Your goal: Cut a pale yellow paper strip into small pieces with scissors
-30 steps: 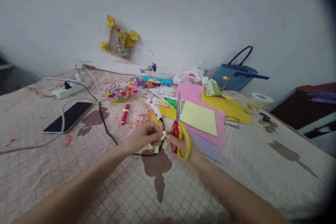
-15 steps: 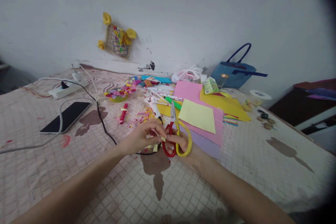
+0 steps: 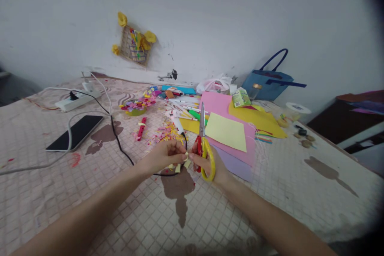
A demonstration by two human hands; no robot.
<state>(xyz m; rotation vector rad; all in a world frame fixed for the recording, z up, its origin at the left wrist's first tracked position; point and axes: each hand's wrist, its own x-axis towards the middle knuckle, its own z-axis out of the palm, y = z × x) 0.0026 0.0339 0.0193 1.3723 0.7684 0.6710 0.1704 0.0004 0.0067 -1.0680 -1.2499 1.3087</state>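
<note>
My left hand (image 3: pixel 165 156) is closed in a pinch on a small pale yellow paper piece (image 3: pixel 186 156). Close against it, my right hand (image 3: pixel 210 165) holds scissors (image 3: pixel 207 156) with one red and one yellow handle loop, blades together and pointing away from me. The right fingertips also reach the paper piece; how firmly they grip it I cannot tell. Below the hands, a few cut pale yellow paper bits (image 3: pixel 178 169) lie on the cloth. A pale yellow sheet (image 3: pixel 225 132) rests on pink paper (image 3: pixel 216 104) just beyond the right hand.
A white glue gun (image 3: pixel 175 120) lies among coloured scraps (image 3: pixel 163 133). At left are a phone (image 3: pixel 75 133), a power strip (image 3: pixel 78 101) and cables. A dish of colourful pieces (image 3: pixel 135 111) stands farther back. Toward the wall are a small green box (image 3: pixel 240 98) and a blue bag (image 3: pixel 267 84).
My right hand has turned the scissors more upright, and their loops now sit closer together. Both hands' fingertips have come together at the small paper piece.
</note>
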